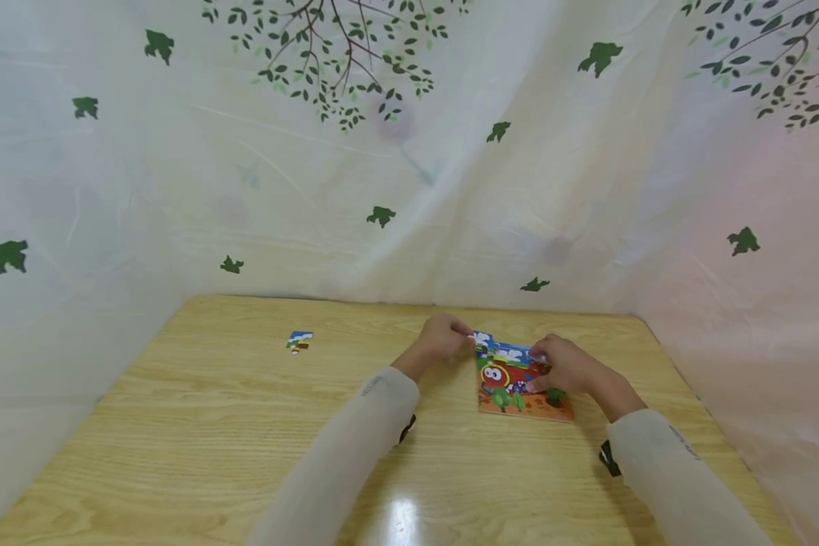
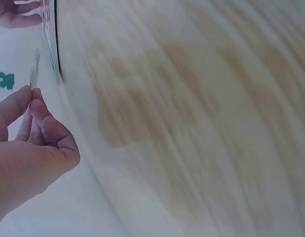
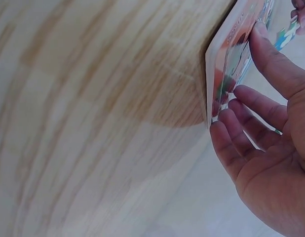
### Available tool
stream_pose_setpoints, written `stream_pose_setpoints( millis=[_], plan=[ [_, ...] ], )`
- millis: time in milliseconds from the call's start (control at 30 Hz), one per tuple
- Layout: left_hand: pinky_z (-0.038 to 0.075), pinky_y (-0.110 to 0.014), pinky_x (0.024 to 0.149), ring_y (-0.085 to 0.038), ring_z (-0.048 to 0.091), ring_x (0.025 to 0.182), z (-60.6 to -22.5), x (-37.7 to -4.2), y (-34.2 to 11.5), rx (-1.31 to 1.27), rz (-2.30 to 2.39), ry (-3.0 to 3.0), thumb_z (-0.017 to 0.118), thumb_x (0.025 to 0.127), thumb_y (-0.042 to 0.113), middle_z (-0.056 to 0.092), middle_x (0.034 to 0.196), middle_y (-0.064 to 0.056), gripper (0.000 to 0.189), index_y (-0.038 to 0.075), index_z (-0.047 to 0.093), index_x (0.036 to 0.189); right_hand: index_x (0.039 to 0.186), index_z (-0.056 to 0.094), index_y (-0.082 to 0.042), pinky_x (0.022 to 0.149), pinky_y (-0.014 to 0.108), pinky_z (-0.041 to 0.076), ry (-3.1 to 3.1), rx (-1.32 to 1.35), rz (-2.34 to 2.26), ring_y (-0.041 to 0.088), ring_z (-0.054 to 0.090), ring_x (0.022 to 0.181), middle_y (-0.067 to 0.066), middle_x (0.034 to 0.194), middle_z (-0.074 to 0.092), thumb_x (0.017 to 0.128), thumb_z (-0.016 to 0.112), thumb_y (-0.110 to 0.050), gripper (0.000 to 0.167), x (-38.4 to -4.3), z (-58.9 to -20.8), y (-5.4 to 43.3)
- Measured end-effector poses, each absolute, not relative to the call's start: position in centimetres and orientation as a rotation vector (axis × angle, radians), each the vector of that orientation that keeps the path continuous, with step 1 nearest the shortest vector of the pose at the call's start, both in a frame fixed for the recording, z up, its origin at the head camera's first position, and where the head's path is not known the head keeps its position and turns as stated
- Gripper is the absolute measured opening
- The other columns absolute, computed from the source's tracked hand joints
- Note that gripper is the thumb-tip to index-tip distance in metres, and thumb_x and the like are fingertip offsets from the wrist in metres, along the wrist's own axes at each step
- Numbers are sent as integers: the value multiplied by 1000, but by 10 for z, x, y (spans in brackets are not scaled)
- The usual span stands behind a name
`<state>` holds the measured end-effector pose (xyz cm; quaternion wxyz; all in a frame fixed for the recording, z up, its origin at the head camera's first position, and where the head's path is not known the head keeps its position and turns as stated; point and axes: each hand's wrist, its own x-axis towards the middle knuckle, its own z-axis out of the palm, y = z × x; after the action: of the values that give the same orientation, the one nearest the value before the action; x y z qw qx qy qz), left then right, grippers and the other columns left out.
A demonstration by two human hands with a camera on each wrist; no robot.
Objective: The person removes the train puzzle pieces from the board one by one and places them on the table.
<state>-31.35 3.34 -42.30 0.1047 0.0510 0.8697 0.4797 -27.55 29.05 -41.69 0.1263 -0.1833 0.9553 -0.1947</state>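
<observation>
A jigsaw puzzle (image 1: 524, 407) in a flat tray, with a red cartoon figure with big eyes under a blue sky, lies on the table at the right. Between thumb and fingertips my left hand (image 1: 444, 339) pinches a puzzle piece (image 2: 35, 71) with blue and white on it, at the puzzle's far left corner. My right hand (image 1: 572, 368) rests on the right part of the puzzle and covers some of the picture. In the right wrist view its thumb touches the puzzle's face, and the other fingers lie along the tray's edge (image 3: 209, 84).
A small group of puzzle pieces (image 1: 299, 339) lies at the back left of the wooden table (image 1: 198, 425). Behind the table hangs a pale curtain (image 1: 300, 227) with printed leaves and branches.
</observation>
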Motion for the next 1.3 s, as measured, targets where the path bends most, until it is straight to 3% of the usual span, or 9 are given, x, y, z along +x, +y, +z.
stream_pose_setpoints(
  millis=[367,1300],
  plan=[
    [54,-31,75,-17,64,90,-430,-323,-13,173,1423,2573,76,93,21,70,104,-1,13,13,76,105,130,62,8,96,55,50,2779,-534,-620,40,59,112,23,127,58,85,86,-31,64,-272,-420,291],
    [53,-42,93,-29,65,108,-414,-317,-139,131,1448,2614,71,97,15,70,116,-14,23,1,72,115,128,63,7,99,56,48,2809,-508,-566,38,57,112,20,125,59,86,85,-30,60,-270,-417,289]
  ],
)
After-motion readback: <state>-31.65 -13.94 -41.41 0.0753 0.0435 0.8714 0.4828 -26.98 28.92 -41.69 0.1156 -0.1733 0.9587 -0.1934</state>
